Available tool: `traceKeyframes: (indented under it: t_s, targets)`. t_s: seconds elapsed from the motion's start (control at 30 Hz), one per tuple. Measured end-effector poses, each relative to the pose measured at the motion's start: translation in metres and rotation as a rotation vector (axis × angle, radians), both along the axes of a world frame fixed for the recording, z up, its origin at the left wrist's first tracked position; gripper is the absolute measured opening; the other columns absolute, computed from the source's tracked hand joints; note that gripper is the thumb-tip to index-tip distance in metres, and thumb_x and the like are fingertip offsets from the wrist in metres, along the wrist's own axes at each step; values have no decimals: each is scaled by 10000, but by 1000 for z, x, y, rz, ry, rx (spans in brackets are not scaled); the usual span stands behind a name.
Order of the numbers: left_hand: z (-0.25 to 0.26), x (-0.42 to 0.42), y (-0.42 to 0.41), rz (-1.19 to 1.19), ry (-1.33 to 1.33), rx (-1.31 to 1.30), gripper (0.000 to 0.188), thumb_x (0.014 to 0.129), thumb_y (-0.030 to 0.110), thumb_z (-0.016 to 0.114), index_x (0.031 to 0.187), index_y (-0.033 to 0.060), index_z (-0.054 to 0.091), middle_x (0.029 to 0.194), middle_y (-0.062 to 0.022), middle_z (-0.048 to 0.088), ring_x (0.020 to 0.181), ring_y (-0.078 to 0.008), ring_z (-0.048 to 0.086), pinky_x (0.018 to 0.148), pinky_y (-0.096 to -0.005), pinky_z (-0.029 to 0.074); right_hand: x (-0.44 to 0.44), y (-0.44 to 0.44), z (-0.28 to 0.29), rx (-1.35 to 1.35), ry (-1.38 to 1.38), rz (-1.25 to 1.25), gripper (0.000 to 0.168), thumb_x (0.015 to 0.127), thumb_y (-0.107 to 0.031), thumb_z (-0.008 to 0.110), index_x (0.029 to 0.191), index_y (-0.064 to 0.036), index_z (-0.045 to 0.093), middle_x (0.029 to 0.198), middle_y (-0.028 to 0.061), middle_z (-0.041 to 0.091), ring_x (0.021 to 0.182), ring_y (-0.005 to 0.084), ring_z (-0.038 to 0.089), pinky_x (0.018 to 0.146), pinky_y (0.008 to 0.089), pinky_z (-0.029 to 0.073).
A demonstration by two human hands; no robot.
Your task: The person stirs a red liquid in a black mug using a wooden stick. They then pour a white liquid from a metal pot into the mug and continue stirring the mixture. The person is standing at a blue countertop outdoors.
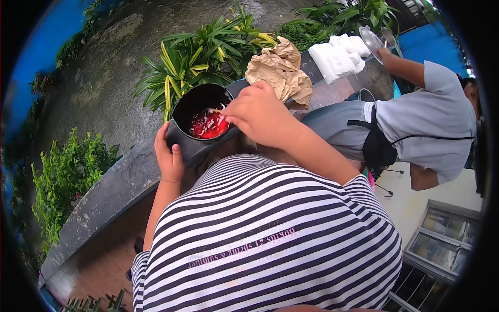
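Note:
A black round pot [183, 99] stands on the grey ledge, tilted in my view so that its inside shows. Bright red liquid [214, 130] lies in it, with several thin white strips [212, 123] floating there. Over the pot's right rim reaches my right hand [253, 111], its fingers pinched on a thin yellowish stick-like thing [215, 110]; most of that thing is hidden by the fingers. Beside the pot's left wall is my left hand [169, 158], thumb and fingers apart, fingertips close to the pot. Whether they touch it I cannot tell.
Crumpled brown paper [278, 74] lies on the ledge [117, 183] right of the pot. Farther along are white foam-like pieces [339, 54]. A person [425, 117] in grey stands at the right, holding a metal lid-like thing [371, 43]. Leafy plants [195, 58] grow behind the ledge.

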State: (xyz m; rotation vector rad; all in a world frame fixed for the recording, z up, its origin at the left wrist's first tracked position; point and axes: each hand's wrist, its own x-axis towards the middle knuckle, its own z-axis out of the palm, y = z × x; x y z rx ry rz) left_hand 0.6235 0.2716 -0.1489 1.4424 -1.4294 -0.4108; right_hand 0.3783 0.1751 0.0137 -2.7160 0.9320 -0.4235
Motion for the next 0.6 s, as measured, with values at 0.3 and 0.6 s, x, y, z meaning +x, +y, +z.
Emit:
traceKeyframes:
  t_s: [0.3, 0.6]
  targets:
    - [1, -1, 1, 6, 8, 0, 650, 935, 520, 441, 1342, 14, 431, 1337, -161, 486, 1222, -306, 456, 1018, -385, 348, 2, 4, -3, -5, -28, 12, 163, 846, -226, 632, 955, -131, 707, 909, -14, 688, 921, 177, 579, 947, 400, 325]
    - [0, -1, 0, 20, -105, -38, 658, 936, 521, 430, 1345, 6, 425, 1348, -169, 479, 1240, -307, 452, 1026, -397, 346, -3, 4, -3, 37, -88, 118, 188, 837, -178, 636, 996, -98, 697, 938, 7, 678, 948, 201, 557, 941, 387, 332]
